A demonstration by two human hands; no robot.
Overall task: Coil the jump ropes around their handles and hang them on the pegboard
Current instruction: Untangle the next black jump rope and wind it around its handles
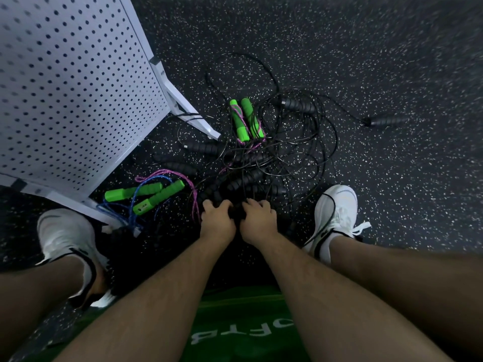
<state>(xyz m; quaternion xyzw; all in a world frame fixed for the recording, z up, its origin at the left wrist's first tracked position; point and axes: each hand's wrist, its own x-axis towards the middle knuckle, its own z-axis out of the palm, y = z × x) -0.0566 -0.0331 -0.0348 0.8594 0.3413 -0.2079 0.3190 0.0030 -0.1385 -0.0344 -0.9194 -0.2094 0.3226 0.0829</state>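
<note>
Both hands were seen lowered to the near edge of a heap of jump ropes lying on the dark speckled floor (392, 61), between a pair of white shoes (335, 212). The left hand (218, 218) was held knuckles up, its fingers curled down around the black handles (243, 181) at the near side of the heap; the fingertips themselves were hidden beneath. The right hand (258, 219), just beside it and almost touching, was curled in the same way over the same cluster of handles, and which handle was held by which hand could not be told. Beyond the hands, thin black cords (287, 142) were spread in a loose tangle of loops. A green pair of handles (245, 120), wrapped with a pink cord, was laid side by side at the far edge of the tangle. A second green pair (146, 195), with blue and pink cords looped loosely around it, was lying to the left, near the base of the pegboard (65, 87). The pegboard was standing at the upper left on a white foot (188, 111); nothing hung on the part that could be seen. One stray black handle (386, 121) was lying well apart at the right.
</note>
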